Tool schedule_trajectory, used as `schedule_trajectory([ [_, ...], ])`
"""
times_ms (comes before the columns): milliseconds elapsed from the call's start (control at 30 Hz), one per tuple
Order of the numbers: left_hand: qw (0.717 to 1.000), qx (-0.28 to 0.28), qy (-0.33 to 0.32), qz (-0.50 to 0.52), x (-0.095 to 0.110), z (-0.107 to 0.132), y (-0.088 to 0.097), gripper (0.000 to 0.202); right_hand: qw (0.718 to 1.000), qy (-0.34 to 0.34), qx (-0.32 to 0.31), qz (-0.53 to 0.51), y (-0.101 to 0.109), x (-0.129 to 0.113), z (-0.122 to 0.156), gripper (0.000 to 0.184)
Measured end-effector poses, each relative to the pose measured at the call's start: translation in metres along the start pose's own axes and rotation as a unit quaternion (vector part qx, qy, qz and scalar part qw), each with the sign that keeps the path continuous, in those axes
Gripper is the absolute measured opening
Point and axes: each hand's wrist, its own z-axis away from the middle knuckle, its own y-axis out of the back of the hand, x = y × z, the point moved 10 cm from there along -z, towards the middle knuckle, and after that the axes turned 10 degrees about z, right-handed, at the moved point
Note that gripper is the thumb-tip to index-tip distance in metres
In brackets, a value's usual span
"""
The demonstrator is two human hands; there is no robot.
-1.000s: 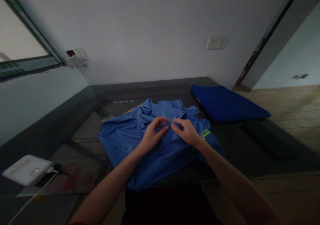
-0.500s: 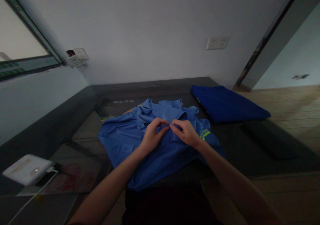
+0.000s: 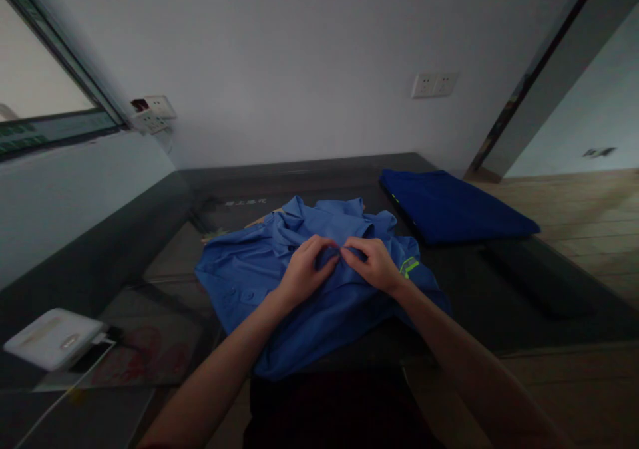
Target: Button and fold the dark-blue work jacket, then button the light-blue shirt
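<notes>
Little has changed: our left hand (image 3: 305, 269) and right hand (image 3: 373, 265) both still keep a pinching grip on the blue shirt (image 3: 329, 306), mid-frame on the dark worktop (image 3: 469, 296), so we stay busy at one spot.

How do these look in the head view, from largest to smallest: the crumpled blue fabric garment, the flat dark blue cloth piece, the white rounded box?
1. Blue garment
2. Dark blue cloth
3. White box
Apparent sizes only, since their distances differ.
</notes>
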Motion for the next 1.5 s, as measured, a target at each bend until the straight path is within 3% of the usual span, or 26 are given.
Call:
schedule_trajectory([
  [267,0.996,-0.015,0.078,0.028,-0.03,-0.007,0.007,0.031,0.996,-0.001,0.088,0.011,0.032,0.003,0.002,0.024],
  [467,0.988,-0.02,0.142,0.061,-0.061,-0.006,0.004,0.018,0.987,-0.041,0.157,0.016,0.06,0.015,0.006,0.026],
  [633,0.978,0.015,0.16,0.136,-0.061,-0.005,0.01,0.017,0.97,-0.101,0.217,0.033,0.079,0.042,0.009,0.026],
  [733,0.978,0.076,0.133,0.144,-0.05,-0.006,0.025,0.013,0.976,-0.133,0.156,0.074,0.069,0.061,0.003,0.019],
  [800,0.984,0.108,0.098,0.103,-0.037,-0.007,0.034,0.01,0.976,-0.126,0.122,0.129,0.062,0.061,0.0,0.012],
  [900,0.991,0.129,0.035,0.019,-0.016,-0.005,0.037,0.006,0.968,-0.062,0.144,0.197,0.058,0.033,-0.003,0.029],
  [1000,0.995,0.101,0.006,0.003,-0.004,-0.003,0.027,0.006,0.982,0.024,0.1,0.157,0.037,0.0,-0.005,0.023],
  [1100,0.998,0.065,0.005,0.021,-0.002,0.0,0.015,0.008,0.992,0.044,0.012,0.114,0.011,-0.009,-0.006,0.012],
  [1200,0.998,0.053,0.023,0.033,-0.006,0.002,0.01,0.008,0.995,0.016,-0.035,0.095,-0.003,0.001,-0.004,0.021],
  [1500,0.986,0.071,0.078,0.132,-0.017,0.0,0.01,0.01,0.996,-0.002,-0.093,-0.008,-0.014,0.011,-0.004,0.025],
])
